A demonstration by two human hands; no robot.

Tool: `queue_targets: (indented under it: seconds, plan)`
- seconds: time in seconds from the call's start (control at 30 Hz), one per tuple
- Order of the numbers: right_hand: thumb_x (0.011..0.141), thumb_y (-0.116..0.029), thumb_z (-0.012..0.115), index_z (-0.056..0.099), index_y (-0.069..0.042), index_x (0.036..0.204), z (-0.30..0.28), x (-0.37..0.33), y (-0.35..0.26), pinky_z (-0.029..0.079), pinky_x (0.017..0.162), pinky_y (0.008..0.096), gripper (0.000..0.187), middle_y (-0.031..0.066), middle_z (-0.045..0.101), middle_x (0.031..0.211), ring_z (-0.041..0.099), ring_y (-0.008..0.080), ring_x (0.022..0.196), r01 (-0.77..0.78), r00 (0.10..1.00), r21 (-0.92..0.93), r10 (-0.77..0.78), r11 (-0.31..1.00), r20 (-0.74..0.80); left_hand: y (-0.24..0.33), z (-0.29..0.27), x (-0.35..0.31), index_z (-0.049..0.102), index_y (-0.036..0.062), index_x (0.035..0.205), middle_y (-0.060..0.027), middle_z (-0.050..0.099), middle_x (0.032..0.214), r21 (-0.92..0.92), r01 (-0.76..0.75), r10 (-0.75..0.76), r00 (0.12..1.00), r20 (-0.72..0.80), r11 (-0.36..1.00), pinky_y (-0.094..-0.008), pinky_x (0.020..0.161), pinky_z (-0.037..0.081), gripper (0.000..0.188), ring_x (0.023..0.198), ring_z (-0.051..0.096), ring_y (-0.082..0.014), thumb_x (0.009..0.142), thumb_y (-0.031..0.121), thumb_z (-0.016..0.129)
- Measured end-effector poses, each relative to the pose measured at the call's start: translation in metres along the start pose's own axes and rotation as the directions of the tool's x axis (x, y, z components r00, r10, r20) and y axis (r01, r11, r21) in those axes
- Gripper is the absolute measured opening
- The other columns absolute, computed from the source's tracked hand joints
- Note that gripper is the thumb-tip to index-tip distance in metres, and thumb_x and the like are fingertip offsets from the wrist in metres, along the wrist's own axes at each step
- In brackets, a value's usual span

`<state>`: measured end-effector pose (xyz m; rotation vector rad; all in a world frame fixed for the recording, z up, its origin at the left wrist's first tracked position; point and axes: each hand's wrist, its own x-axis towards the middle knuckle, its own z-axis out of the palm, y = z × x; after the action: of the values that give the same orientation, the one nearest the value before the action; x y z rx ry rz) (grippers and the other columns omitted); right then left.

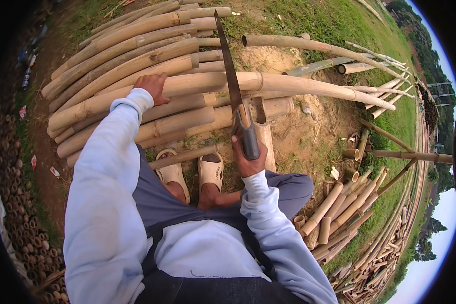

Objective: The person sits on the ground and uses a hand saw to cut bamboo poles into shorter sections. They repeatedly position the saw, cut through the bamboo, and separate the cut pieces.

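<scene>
A long pale bamboo pole (309, 85) lies crosswise in front of me, over a pile of cut bamboo lengths. My left hand (154, 88) presses down on it from above, fingers curled over its far side. In my right hand (249, 158) is a hand saw (230, 66), gripped by its dark handle with the tip pointing away from me. The saw's blade crosses the pole to the right of my left hand; how deep its teeth sit in the bamboo cannot be made out. Close to the saw handle, an upright bamboo post (264, 139) stands under the pole.
Stacked bamboo lengths (137, 48) fill the left and far left. More poles (301, 43) lie at the far right on grass. Short cut pieces (334, 218) are heaped at the right, beside a bamboo rail (415, 156). My sandalled feet (210, 172) are just below the pile.
</scene>
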<state>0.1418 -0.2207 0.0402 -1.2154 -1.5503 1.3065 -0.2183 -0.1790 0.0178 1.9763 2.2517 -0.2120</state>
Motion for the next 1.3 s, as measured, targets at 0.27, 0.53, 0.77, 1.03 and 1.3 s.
queue_targets:
  seconds: [0.27,0.53,0.77,1.03,1.3]
  plan:
    - [0.091,-0.002,0.067,0.067,0.004,0.118,-0.045,-0.136,-0.022,0.051,0.081,0.027,0.027,0.0076,0.072,0.09,0.064,0.0102,0.085,-0.092,0.994,-0.097,0.096,0.991,0.044,-0.009,0.01,-0.009,0.055,0.006,0.116,-0.0201,0.07,0.105,-0.004,0.012,-0.012,1.0,-0.025,1.0,-0.0474,0.091,0.052,0.067,0.103,0.067,-0.039,0.072,0.048,0.081]
    - [0.09,-0.015,0.076,0.063,0.002,0.084,0.009,0.035,-0.002,0.044,0.059,0.0301,0.022,0.002,0.056,0.065,0.049,0.0086,0.063,0.095,0.995,-0.034,-0.095,0.995,-0.013,-0.008,0.008,0.003,0.055,0.0075,0.117,-0.0205,0.07,0.109,-0.001,-0.033,0.033,0.999,-0.002,0.999,-0.0475,0.09,0.052,0.067,0.102,0.068,-0.0388,0.071,0.048,0.081]
    - [0.093,-0.001,0.066,0.069,0.003,0.108,-0.069,-0.163,-0.066,0.053,0.076,0.0279,0.016,0.008,0.072,0.085,0.068,0.0122,0.083,-0.137,0.987,-0.271,0.155,0.953,0.045,-0.007,0.008,-0.01,0.054,0.0065,0.114,-0.0206,0.07,0.107,-0.003,-0.015,0.015,0.999,-0.044,1.0,-0.0479,0.089,0.052,0.065,0.102,0.067,-0.0394,0.07,0.046,0.082]
    - [0.091,-0.014,0.075,0.066,0.001,0.086,0.005,0.046,0.001,0.044,0.06,0.0288,0.018,0.0001,0.058,0.065,0.05,0.007,0.064,-0.002,1.0,0.0,0.002,1.0,-0.027,0.004,-0.008,0.009,0.055,0.0067,0.114,-0.0198,0.07,0.108,-0.014,-0.025,0.026,0.999,0.033,1.0,-0.0474,0.09,0.052,0.063,0.103,0.067,-0.0395,0.072,0.048,0.079]
    - [0.091,-0.003,0.07,0.068,0.003,0.108,-0.06,-0.146,-0.03,0.049,0.071,0.0251,0.017,0.0027,0.069,0.082,0.058,0.0062,0.077,-0.265,0.964,-0.03,0.265,0.964,0.005,-0.013,0.008,-0.004,0.054,0.0091,0.119,-0.0185,0.07,0.107,0.011,0.014,-0.014,0.999,0.036,1.0,-0.0511,0.089,0.051,0.068,0.102,0.067,-0.0395,0.069,0.046,0.082]
